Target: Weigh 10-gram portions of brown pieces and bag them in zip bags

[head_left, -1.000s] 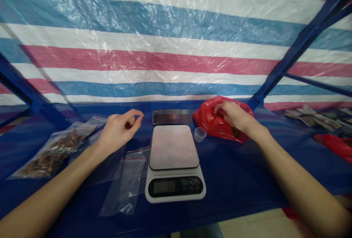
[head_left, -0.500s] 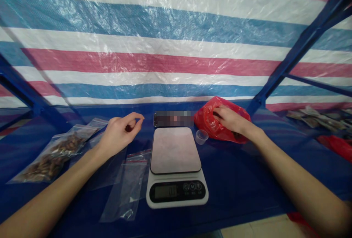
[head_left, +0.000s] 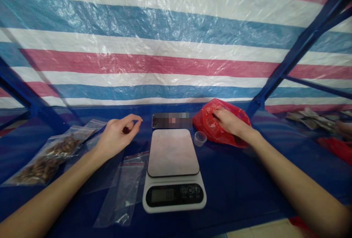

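Observation:
My right hand [head_left: 228, 119] reaches into the mouth of a crumpled red plastic bag [head_left: 207, 115], its fingertips hidden inside. Raised left of the scale, my left hand [head_left: 115, 133] has thumb and index finger curled close into a ring. The other fingers are folded in; the hollow is dark, so I cannot make out whether something lies in it. Between the hands stands a white digital scale [head_left: 173, 152] with a bare platform and blurred digits. A small clear plastic cup [head_left: 200, 138] is beside its right back corner, close to the red bag.
Zip bags of brown dried pieces [head_left: 41, 164] lie at the left. Flat, clear zip bags [head_left: 121, 194] are beside the scale. A phone [head_left: 158, 121], partly pixelated, lies behind it. Blue frame bars [head_left: 291, 56] flank a striped sheet [head_left: 165, 62]. More packets [head_left: 310, 119] sit far right.
My right hand sits slightly deeper in the red bag. My left hand keeps its curled shape. The whole view has shifted slightly; a blurred hand now shows at the far right edge.

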Demonstrator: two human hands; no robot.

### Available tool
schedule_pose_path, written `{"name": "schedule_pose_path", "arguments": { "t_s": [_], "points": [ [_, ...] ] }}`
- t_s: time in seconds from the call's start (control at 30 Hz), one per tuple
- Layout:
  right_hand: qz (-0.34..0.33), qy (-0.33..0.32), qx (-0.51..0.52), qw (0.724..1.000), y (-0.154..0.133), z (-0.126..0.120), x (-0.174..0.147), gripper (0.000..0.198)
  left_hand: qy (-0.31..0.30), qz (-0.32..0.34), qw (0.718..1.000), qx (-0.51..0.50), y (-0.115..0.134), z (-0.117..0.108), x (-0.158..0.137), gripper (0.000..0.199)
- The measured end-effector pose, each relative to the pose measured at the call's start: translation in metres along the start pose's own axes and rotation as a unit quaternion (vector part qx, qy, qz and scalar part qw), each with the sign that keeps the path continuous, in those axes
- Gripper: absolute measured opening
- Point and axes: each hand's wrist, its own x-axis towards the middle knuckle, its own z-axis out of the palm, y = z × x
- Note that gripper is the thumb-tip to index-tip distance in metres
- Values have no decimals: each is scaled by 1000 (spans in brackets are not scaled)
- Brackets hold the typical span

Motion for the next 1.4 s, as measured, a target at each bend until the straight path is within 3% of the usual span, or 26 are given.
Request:
{"name": "schedule_pose_path", "arguments": {
  "t_s": [0.43, 0.8, 1.4],
  "points": [
    [21, -2, -28, 999, 3, 0, 2, 19, 9, 22, 1000, -15, 4, 1, 1, 22],
    [14, 35, -29, 999, 9, -2, 2, 19, -1, 26, 1000, -6, 4, 0, -1, 22],
    [22, 99, 97, 990, 1, -26, -4, 19, -1, 23, 1000, -8, 3, 0, 0, 22]
  ]
}}
